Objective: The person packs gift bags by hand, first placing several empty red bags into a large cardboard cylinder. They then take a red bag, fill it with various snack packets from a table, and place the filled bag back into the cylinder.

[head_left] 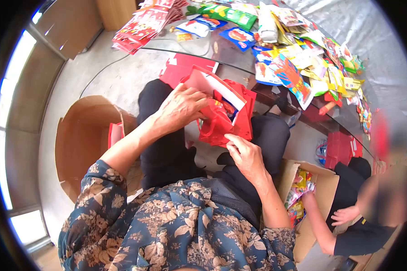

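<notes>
"Two hands showed in your head view, and both were at work. On what?"

"On the red bag [239,130]. It sat between your knees, its mouth spread; call that the centre of the clock. A dark blue packet [229,108] showed inside."

"And your left hand?"

"Your left hand [181,106] was at nine o'clock, fingers bent over the bag's side. The tips were hidden, so I couldn't tell if you gripped it. Your right hand [248,160] was near five o'clock, thumb and forefinger close together at the near edge; I couldn't tell whether they pinched it."

"What step did you seem to be on?"

"Setting the mouth of the bag around its contents, I'd judge. The next move called for you to steady the near edge and keep the white-lined flap [219,86] from folding over the packet."

"What lay around you?"

"A heap of snack packets [328,65] was at two o'clock and a tall cardboard box [79,135] near nine. Toward five, beyond your right hand, a co-worker's arm [319,223] reached into an open carton [325,180] with packets in it."
</notes>
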The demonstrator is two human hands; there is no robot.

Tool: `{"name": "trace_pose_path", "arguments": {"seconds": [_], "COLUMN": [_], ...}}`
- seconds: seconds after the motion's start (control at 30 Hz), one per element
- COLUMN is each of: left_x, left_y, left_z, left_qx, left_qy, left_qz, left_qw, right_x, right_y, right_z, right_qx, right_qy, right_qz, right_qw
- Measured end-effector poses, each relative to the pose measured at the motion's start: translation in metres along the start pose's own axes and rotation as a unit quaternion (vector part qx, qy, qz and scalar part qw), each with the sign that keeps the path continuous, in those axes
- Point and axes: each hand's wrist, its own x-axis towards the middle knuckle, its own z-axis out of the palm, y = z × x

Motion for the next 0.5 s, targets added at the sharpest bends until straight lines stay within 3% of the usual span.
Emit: {"name": "trace_pose_path", "arguments": {"seconds": [0.07,0.17,0.3,0.43,0.5], "left_x": [-0.005,0.002,0.015,0.014,0.005], "left_y": [-0.015,-0.014,0.006,0.010,0.007], "left_z": [0.007,0.013,0.008,0.021,0.026], "left_qx": [0.058,0.042,0.047,0.004,-0.010], "left_qy": [-0.047,0.000,0.018,0.027,0.002], "left_qz": [-0.002,0.038,0.084,0.140,0.120], "left_qw": [0.997,0.998,0.995,0.990,0.993], "right_x": [-0.001,0.010,0.044,0.075,0.089], "right_y": [-0.001,-0.010,-0.024,-0.003,0.022], "right_z": [0.006,0.002,-0.002,0.016,0.028], "right_qx": [-0.006,0.041,0.094,-0.002,-0.041], "right_qy": [0.058,0.138,0.162,0.064,-0.038], "right_qz": [-0.038,-0.073,-0.116,-0.077,-0.089], "right_qw": [0.998,0.987,0.976,0.995,0.994]}}
